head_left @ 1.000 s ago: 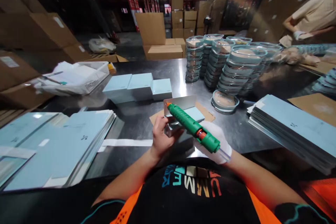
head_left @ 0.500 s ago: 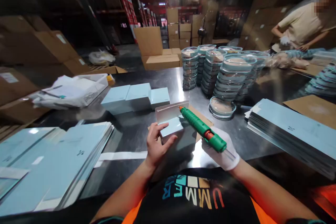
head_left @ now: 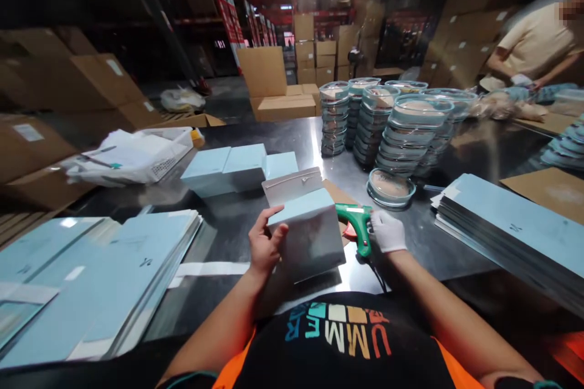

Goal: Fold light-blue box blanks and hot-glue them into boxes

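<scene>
1. The bare left hand (head_left: 263,244) grips the left edge of a pale blue folded cardboard box (head_left: 306,232), thumb on its top face and fingers curled round the side, holding it tilted up off the table.
2. The box sits near the middle, just ahead of the person's chest, with its grey inner flap (head_left: 292,185) standing open at the far edge.
3. The right hand (head_left: 387,231), in a white glove, rests on the handle of a green glue gun (head_left: 356,222) with its fingers closed round it; the gun lies just right of the box, partly hidden behind it.
4. Under both lies a brown cardboard sheet (head_left: 338,193) on the shiny steel table (head_left: 237,213).
5. Just beyond the box stands a row of finished pale blue boxes (head_left: 230,163).
6. Flat pale blue box blanks are stacked at the near left (head_left: 114,267) and at the right (head_left: 511,225).
7. Far right of centre rise stacks of clear round lidded containers (head_left: 392,127), with a single one (head_left: 391,185) lying in front.
8. A white plastic basket with papers (head_left: 137,155) sits at the far left.
9. Another person in a beige shirt (head_left: 538,39) works at the far right.
</scene>
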Available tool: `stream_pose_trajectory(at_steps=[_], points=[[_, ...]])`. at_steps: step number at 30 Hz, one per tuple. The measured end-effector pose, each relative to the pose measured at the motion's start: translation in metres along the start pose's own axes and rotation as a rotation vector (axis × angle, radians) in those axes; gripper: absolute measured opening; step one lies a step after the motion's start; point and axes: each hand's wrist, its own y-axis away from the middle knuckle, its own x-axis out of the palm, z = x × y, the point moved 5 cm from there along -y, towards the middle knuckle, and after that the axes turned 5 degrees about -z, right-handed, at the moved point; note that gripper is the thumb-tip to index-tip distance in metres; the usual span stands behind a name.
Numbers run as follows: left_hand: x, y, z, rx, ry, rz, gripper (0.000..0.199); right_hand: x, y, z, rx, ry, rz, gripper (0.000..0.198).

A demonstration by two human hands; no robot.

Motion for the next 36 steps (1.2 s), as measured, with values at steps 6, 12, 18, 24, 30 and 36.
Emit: stream_pose_trajectory(at_steps=[6, 12, 18, 24, 30, 36], points=[[0.012, 0.005, 0.001, 0.242, -0.043, 0.043, 0.071, 0.042, 0.017, 0.044, -0.084, -0.145, 0.191, 0.042], [0.012, 0.018, 0.001, 0.433, -0.066, 0.184, 0.060, 0.068, 0.039, 0.055, -0.158, -0.140, 0.336, 0.023], [-0.001, 0.022, -0.005, 0.520, 0.254, 0.056, 0.058, 0.055, 0.042, 0.052, -0.690, -0.056, 0.525, 0.072], [-0.003, 0.014, -0.015, 0.686, 0.120, 0.356, 0.041, 0.053, 0.061, 0.055, -0.876, -0.061, 0.663, 0.060], [-0.003, 0.010, -0.018, 0.629, 0.126, 0.451, 0.032, 0.050, 0.067, 0.060, -0.770, -0.052, 0.632, 0.046], [0.002, 0.007, 0.005, 0.224, 0.091, 0.318, 0.068, 0.062, 0.055, 0.018, -0.355, -0.012, 0.531, 0.101]])
